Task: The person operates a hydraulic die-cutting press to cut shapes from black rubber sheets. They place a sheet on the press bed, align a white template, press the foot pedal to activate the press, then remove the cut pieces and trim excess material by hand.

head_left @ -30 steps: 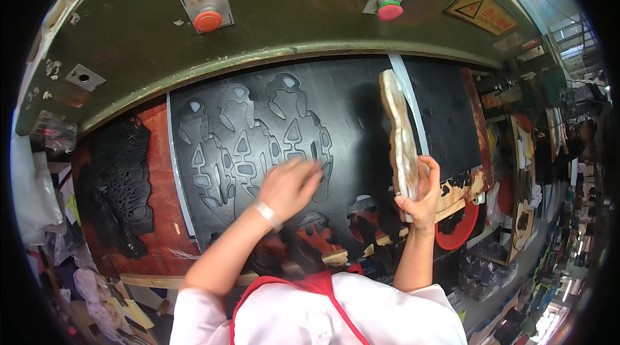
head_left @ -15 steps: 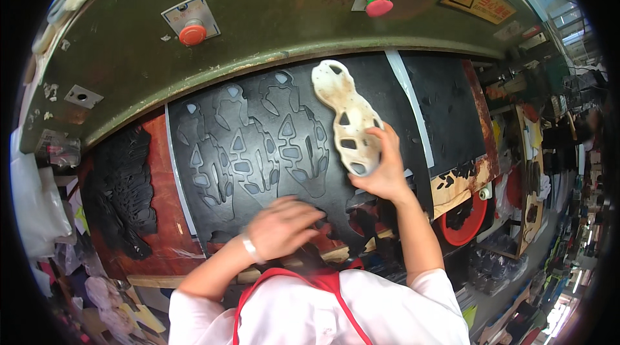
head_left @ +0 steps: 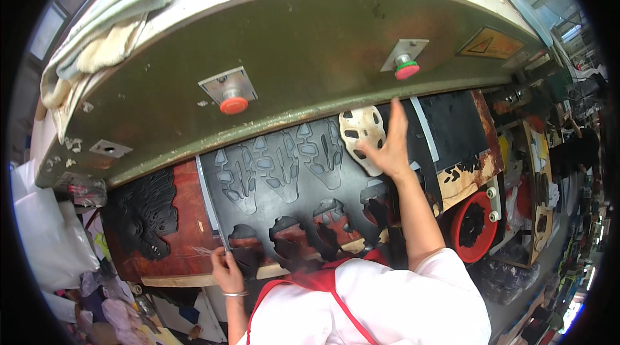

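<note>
Right hand (head_left: 391,152) stood wide at cream die (head_left: 361,126); left hand (head_left: 227,272), at black sheet (head_left: 266,213), showed unclear grip; flat placement seemed advisable.

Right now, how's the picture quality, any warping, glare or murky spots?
In the head view, the long green metal machine front bows into an arc and the corners go black; same view, glare whitens a patch by the lower right rim; head view again, the heap of thin black cut pieces looks murky, while the cream, sole-shaped plate with cutouts reads clearly.
</note>
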Demonstrator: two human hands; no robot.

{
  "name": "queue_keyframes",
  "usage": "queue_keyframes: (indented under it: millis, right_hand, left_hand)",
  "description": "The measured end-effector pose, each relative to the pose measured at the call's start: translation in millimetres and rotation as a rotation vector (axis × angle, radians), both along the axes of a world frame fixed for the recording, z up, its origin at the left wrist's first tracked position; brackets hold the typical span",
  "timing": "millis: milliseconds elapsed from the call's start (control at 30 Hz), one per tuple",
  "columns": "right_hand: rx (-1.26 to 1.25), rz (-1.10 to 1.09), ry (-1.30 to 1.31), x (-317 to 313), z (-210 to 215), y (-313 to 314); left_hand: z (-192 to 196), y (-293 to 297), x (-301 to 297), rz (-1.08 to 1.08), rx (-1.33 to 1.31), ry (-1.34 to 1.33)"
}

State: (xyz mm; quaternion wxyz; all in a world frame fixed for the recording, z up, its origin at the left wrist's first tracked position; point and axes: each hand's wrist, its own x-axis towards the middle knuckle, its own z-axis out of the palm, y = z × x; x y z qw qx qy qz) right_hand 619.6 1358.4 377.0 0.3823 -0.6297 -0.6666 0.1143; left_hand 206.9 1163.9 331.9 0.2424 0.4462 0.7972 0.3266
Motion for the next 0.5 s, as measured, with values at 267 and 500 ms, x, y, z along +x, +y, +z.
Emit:
queue_keyframes:
  millis: [267,500]
  right_hand:
    - [0.462,-0.353,-0.149,-8.0,54.5,92.8]
    - [0.394,-0.34,-0.164,-2.1,39.0,85.1]
  left_hand:
    - [-18.5,96.1,-1.7,-0.11,0.274,0.317]
    - [-11.9,126.6,-8.2,-0.089,0.249,0.35]
